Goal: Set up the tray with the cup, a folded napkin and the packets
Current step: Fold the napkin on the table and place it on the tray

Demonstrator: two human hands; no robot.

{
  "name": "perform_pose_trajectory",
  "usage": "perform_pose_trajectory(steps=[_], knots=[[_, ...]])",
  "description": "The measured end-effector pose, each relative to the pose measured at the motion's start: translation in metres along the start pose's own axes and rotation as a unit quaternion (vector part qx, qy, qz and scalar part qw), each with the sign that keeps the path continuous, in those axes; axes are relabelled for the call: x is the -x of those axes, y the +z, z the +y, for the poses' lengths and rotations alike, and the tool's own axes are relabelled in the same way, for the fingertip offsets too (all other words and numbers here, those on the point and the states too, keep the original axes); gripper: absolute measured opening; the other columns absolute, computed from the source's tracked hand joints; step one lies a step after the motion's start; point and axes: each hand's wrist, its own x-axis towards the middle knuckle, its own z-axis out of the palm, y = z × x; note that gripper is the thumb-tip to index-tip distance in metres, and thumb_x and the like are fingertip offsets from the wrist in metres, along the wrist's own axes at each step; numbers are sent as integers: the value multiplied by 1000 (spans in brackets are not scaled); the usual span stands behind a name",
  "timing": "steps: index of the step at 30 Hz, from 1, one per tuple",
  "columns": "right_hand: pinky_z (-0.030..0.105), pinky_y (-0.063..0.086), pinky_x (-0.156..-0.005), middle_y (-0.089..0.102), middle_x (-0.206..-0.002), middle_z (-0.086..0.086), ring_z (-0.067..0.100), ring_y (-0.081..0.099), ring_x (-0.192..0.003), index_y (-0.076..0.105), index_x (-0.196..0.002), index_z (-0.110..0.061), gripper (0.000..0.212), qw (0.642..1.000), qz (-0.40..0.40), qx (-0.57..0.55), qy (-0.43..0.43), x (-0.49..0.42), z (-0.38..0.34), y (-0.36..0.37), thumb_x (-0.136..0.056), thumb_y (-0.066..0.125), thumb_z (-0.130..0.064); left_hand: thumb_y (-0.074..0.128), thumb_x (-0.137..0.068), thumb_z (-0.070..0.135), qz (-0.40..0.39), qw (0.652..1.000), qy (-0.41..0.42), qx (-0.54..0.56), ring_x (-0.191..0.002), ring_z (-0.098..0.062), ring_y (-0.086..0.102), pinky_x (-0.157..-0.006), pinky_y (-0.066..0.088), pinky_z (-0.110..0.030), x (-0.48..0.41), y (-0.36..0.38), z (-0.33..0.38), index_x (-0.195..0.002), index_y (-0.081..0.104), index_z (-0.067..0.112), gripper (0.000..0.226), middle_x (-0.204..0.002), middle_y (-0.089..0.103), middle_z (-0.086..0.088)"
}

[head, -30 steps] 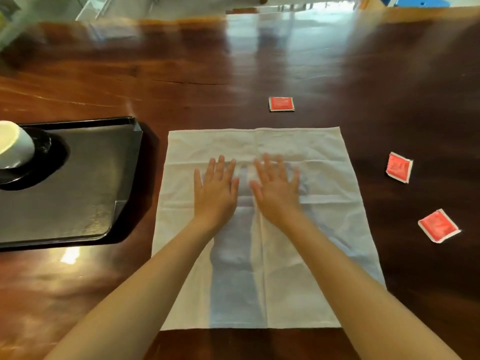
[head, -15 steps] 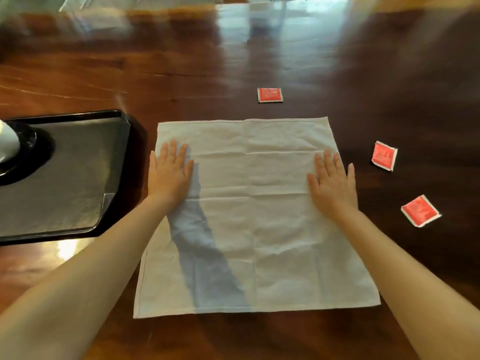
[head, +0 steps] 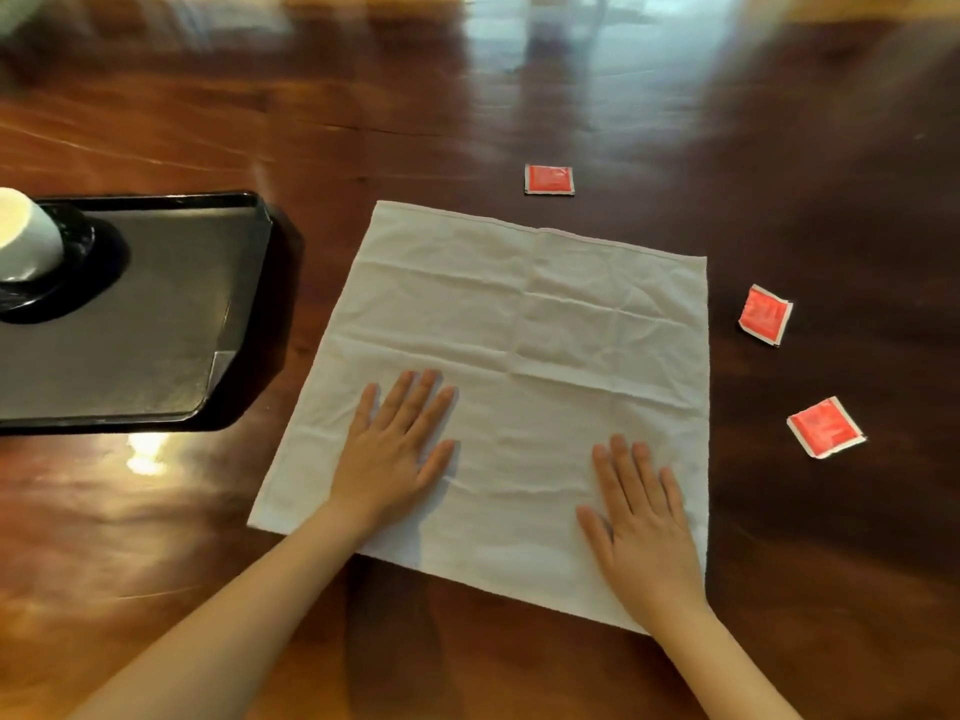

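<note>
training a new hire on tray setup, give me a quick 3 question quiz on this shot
1. True or false: the napkin is already folded.
2. How many packets lie on the table, off the tray?
3. Where is the cup? A) on the tray B) on the napkin C) on the bare table

Key
1. False: it lies spread out flat.
2. Three.
3. A
</note>
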Motion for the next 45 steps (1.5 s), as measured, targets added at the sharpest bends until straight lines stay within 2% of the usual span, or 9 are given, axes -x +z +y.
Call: perform_pose_trajectory(steps=[7,11,14,18,26,30,35,41,45], knots=[[44,16,-110,35,-147,19,34,26,-135,42,-137,-7,68,999,-9,-34,15,65,-73,13,-86,33,-50,10,-92,59,-85,983,164,-6,-144,-6,-8,-117,-6,-39,-48,-26,-55,-146,6,40,58,-156,-1,14],[32,46,-93,64,-123,5,22,62,-110,55,-123,-20,54,989,-39,-129,-54,70,-113,-11,-91,27,-52,37,-92,34,-114,978,172,19,-142,-12,21,-114,10,-47,-97,-57,-55,-134,46,27,44,-152,30,6],[31,29,-107,51,-138,6,20,43,-129,46,-132,-18,59,984,33,-162,-72,19,-82,-28,-95,16,-52,27,-85,32,40,997,50,32,-130,-23,45,-109,21,-52,-86,-56,-17,-122,57,15,51,-136,54,-9],[34,-12,-114,9,-157,1,17,-5,-144,15,-147,-23,68,995,20,-42,-85,-65,-12,-34,-89,9,-58,15,-91,50,10,994,-97,38,-145,-23,5,-112,0,-54,-35,-11,18,-147,21,22,63,-157,14,-5],[45,-2,-114,12,-156,9,24,1,-143,15,-146,-15,66,996,57,-62,26,-37,-41,-3,-90,23,-48,7,-87,58,-46,995,84,-17,-145,-13,1,-115,-3,-45,-125,-21,-34,-144,3,36,61,-157,7,6],[41,-7,-117,-2,-156,0,17,-13,-143,2,-146,-21,73,984,4,-177,2,-33,-52,-18,-84,20,-54,7,-87,60,-44,993,94,-49,-144,-26,15,-115,7,-45,-120,-38,-31,-147,22,18,74,-156,19,-8],[47,49,-92,58,-129,7,28,48,-122,58,-120,-16,74,983,-25,42,-179,-2,-1,-45,-53,78,-41,40,-87,48,-66,970,231,-39,-143,-27,20,-111,17,-46,35,-34,7,-145,30,16,67,-153,27,-8],[46,58,-75,65,-113,26,45,62,-101,69,-96,2,32,969,-14,157,-191,4,-8,-26,-66,62,-5,38,-80,17,-40,975,211,-49,-137,-35,30,-112,14,-44,89,-17,-2,-144,26,9,66,-151,29,-13],[40,60,-64,68,-103,26,42,67,-91,67,-79,-1,37,970,-28,163,-181,1,-22,-40,-47,85,-3,45,-80,27,-42,977,206,-45,-122,-37,51,-104,40,-50,84,-26,12,-123,53,8,47,-131,56,-16]])
